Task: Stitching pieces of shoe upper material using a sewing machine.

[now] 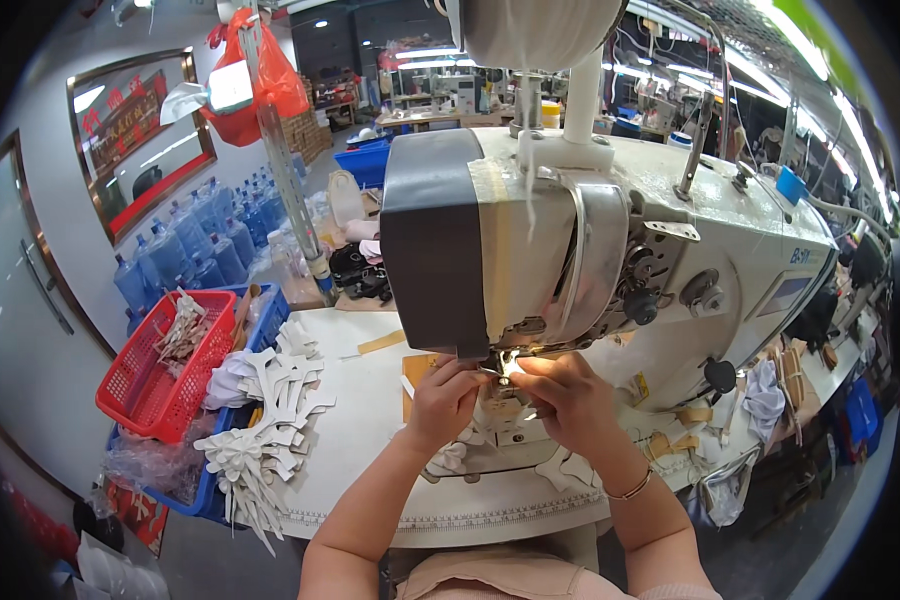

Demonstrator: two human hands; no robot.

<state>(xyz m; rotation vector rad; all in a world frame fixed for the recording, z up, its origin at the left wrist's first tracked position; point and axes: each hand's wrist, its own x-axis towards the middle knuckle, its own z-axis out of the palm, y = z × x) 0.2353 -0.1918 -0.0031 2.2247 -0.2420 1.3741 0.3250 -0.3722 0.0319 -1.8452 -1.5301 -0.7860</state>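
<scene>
A large white sewing machine (560, 240) with a dark grey end cover stands in front of me, its needle area brightly lit. Just left of the needle, my left hand (442, 402) is closed, thumb and fingertips pinched together at the edge of a small white piece (509, 364). From the right, my right hand (568, 398) also pinches at that piece, fingers bent close to the presser foot. Glare and my fingers hide most of the piece, so its shape is unclear. Another white cut piece (567, 470) lies on the table below my right hand.
White cut pieces (270, 400) are heaped at the table's left edge. Beside them a red basket (155, 395) sits over a blue crate (175, 500). A metal pole (295, 200) rises behind. Tan scraps (675, 440) and a white cloth (762, 388) lie at right.
</scene>
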